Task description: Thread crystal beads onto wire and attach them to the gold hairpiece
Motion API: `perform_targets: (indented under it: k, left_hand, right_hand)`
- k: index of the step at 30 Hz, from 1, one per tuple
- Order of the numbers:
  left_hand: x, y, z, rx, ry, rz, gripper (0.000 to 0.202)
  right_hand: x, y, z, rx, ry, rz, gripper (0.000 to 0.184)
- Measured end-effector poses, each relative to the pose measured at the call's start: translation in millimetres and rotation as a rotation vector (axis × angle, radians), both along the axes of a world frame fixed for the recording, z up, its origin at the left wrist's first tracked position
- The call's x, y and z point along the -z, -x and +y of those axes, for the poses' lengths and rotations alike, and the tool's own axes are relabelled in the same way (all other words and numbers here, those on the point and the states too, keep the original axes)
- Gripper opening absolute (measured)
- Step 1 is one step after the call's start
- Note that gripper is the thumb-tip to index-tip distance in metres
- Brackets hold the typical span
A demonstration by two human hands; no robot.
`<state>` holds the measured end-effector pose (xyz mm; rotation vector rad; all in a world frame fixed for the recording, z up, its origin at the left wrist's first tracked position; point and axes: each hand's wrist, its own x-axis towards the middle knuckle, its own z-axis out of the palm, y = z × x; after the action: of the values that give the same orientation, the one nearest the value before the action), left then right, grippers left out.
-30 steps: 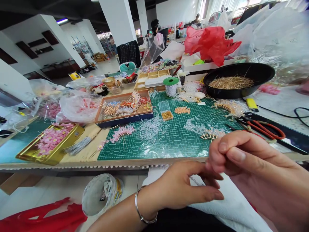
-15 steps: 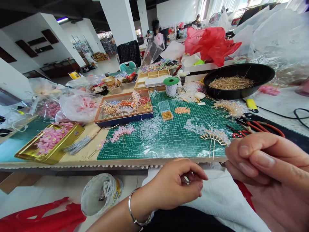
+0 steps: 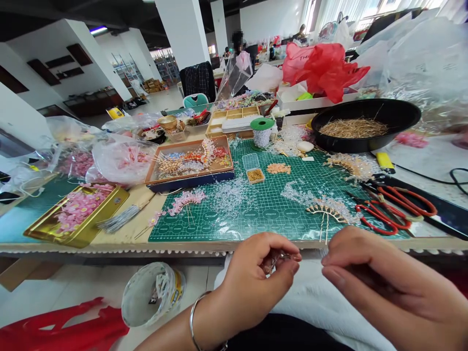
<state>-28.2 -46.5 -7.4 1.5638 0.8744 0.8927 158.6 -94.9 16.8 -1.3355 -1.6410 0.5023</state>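
My left hand (image 3: 256, 280), with a silver bangle on the wrist, is curled below the table edge and pinches a small clear beaded piece (image 3: 275, 257) between thumb and fingers. My right hand (image 3: 373, 285) is beside it to the right, fingertips pressed together as on a fine wire that I cannot make out. Both hands hover over a white cloth (image 3: 321, 302) on my lap. Just above them a gold fan-shaped hairpin (image 3: 325, 214) lies on the green cutting mat (image 3: 256, 209).
Red-handled scissors (image 3: 387, 212) lie at the mat's right. A black pan of gold pins (image 3: 365, 124), a green wire spool (image 3: 261, 130), a tray of ornaments (image 3: 190, 163), a gold tin of pink flowers (image 3: 78, 214) and plastic bags crowd the table. A white bucket (image 3: 151, 292) stands on the floor.
My right hand has dropped from in front of the mat to below the table edge, uncovering the scissors and hairpin. My left hand has curled tighter round the beaded piece.
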Motion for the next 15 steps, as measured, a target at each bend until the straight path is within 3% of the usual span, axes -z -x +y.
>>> perform_targets:
  k: [3,7,11,15]
  left_hand:
    - [-4.4,2,-3,0.024,0.068,-0.053,0.013]
    - [-9.6,2,-5,0.063,0.250,-0.200,0.015]
    - [-9.0,3,-6,0.099,0.417,-0.385,0.019]
    - [-5.5,4,-6,0.116,0.471,-0.458,0.020]
  right_hand:
    - [5.4,6,2,-0.090,-0.192,-0.168,0.009]
    - [10.4,9,0,-0.088,-0.392,-0.248,0.015]
    - [16.4,9,-4,-0.112,-0.444,-0.285,0.021]
    - [20.9,8,-7,-0.118,-0.463,-0.323,0.020]
